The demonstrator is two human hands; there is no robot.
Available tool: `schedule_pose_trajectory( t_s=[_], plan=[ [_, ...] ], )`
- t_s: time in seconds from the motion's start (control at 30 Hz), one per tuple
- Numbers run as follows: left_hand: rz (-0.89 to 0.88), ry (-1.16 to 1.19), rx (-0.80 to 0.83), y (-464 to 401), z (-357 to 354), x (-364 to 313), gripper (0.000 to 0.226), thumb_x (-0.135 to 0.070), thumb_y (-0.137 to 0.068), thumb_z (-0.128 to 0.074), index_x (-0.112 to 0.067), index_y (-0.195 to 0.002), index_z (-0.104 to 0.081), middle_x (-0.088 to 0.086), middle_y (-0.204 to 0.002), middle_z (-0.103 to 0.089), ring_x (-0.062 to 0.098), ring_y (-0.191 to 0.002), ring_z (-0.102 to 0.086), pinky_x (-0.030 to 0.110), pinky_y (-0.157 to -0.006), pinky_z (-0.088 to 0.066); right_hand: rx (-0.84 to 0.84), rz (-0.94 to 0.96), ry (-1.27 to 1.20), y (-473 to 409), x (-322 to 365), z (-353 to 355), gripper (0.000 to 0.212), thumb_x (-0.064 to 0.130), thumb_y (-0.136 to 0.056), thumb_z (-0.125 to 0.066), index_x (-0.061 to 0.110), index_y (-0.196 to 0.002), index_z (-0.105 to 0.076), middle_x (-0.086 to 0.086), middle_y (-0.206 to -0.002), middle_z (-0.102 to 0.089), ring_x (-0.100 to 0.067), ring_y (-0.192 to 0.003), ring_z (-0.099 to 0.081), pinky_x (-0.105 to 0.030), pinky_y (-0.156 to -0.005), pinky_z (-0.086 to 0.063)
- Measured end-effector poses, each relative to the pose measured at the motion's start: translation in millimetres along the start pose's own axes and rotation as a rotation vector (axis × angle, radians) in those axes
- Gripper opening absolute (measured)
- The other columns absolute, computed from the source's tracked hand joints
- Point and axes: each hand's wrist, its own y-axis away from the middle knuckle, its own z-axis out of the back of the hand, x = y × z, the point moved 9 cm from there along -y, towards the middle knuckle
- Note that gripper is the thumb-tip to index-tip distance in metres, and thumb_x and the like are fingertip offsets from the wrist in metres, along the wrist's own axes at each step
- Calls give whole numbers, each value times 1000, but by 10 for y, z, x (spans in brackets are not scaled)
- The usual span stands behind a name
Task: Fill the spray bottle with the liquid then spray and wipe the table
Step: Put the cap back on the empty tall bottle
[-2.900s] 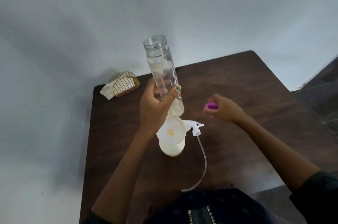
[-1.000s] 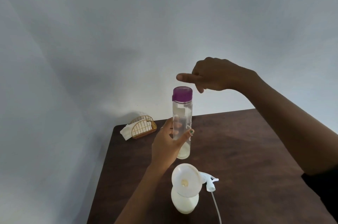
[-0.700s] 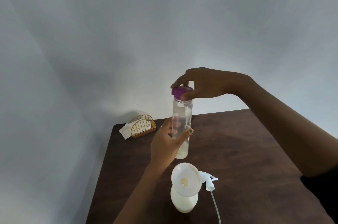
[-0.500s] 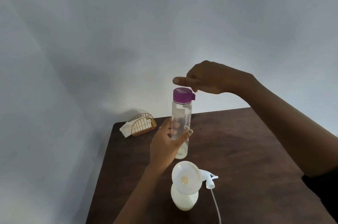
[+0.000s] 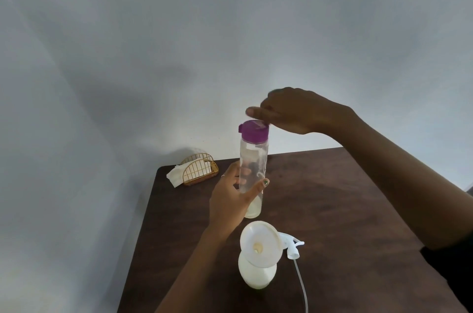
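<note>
The left hand grips the clear bottle around its lower half, with the thumb in front and the fingers behind, and holds it upright above the table. The right hand is just above the purple cap. Its fingers are curled and 1 finger points to the left, but I cannot tell if it touches the cap or holds anything.

The spray bottle stands on the table, near the person, with a white funnel sitting tilted in its neck. The sprayer head lies just beside it, and its thin tube runs toward the near edge.

I think 2 things can go wrong from here. If the cap is not fully tight, the rest of the liquid can leak when the bottle is put down. Also, the funnel leans to 1 side, so a forearm passing near it can knock it off or tip the spray bottle.

The clear bottle is a smooth, transparent cylinder with only a little pale liquid at the bottom. The spray bottle is round, milky plastic. The table is dark wood with a matte surface. At the far corner, a golden wire holder keeps white napkins.
</note>
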Motion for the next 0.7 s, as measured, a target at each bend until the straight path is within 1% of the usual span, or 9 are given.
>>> schedule_pose_trajectory(
  t_s=[0.07, 0.1, 0.17, 0.2, 0.27, 0.4, 0.43, 0.57, 0.7],
  plan=[
    [5, 22, 1, -9, 9, 15, 73, -70, -69, -65, -27, -128, -53, -10, -120, -64, 13, -108, -62, 33, -88, -55, 58, 70, -152, -5, 17, -33, 23, 39, -97, -41, 28, -105, -60, 5, -111, -50, -19, -104, -55, -28, -83, -39],
    [7, 22, 2, -13, 9, 30, 75, -71, -69, -64, -27, -129, -52, -10, -121, -65, 13, -108, -63, 34, -88, -56, 130, 110, -232, 17, 49, -76, 24, 30, -97, -45, 32, -119, -56, 8, -124, -47, -14, -110, -52, -25, -87, -39],
    [11, 15, 4, -13, 4, 52, 79, -71, -68, -64, -26, -132, -51, -8, -124, -64, 13, -109, -62, 35, -89, -56, 254, 182, -340, 73, 139, -150, 40, 16, -95, -50, 38, -128, -51, 16, -133, -45, -6, -112, -50, -19, -91, -42],
    [12, 10, 2, -13, 3, 61, 80, -70, -68, -65, -26, -133, -50, -8, -126, -63, 13, -110, -62, 36, -90, -56, 273, 202, -343, 87, 173, -165, 43, 13, -93, -53, 38, -129, -52, 16, -131, -47, -2, -107, -51, -15, -88, -44],
    [12, -14, 3, -17, 0, 69, 82, -72, -67, -63, -26, -134, -50, -7, -129, -62, 14, -112, -61, 37, -91, -56, 242, 181, -258, 53, 163, -192, 41, 23, -89, -62, 31, -128, -54, 11, -121, -52, -4, -96, -50, -11, -77, -42],
    [0, -65, 42, -6, -55, 45, 80, -69, -69, -65, -28, -135, -49, -8, -132, -60, 12, -116, -58, 34, -94, -53, 152, 48, -142, -46, 40, -222, 43, 56, -78, -65, 22, -103, -65, 1, -105, -61, -17, -95, -57, -27, -75, -47],
    [5, -60, 47, -6, -61, 51, 79, -69, -70, -66, -28, -135, -49, -8, -132, -60, 12, -117, -58, 35, -95, -53, 151, 48, -155, -54, 44, -230, 43, 56, -77, -65, 21, -102, -65, 2, -104, -62, -17, -93, -58, -27, -75, -48],
    [30, -19, 25, -38, -52, 108, 83, -74, -65, -62, -27, -132, -52, -9, -127, -63, 12, -114, -60, 40, -93, -54, 197, 124, -205, -55, 115, -268, 47, 42, -76, -73, 25, -116, -59, 3, -109, -58, -5, -77, -52, -15, -65, -41],
    [35, -18, 28, -52, -80, 172, 79, -70, -68, -64, -26, -132, -52, -10, -124, -64, 10, -111, -60, 38, -92, -55, 187, 114, -184, -102, 90, -336, 49, 43, -75, -74, 24, -118, -58, 4, -105, -55, -12, -85, -52, -16, -65, -41]
  ],
)
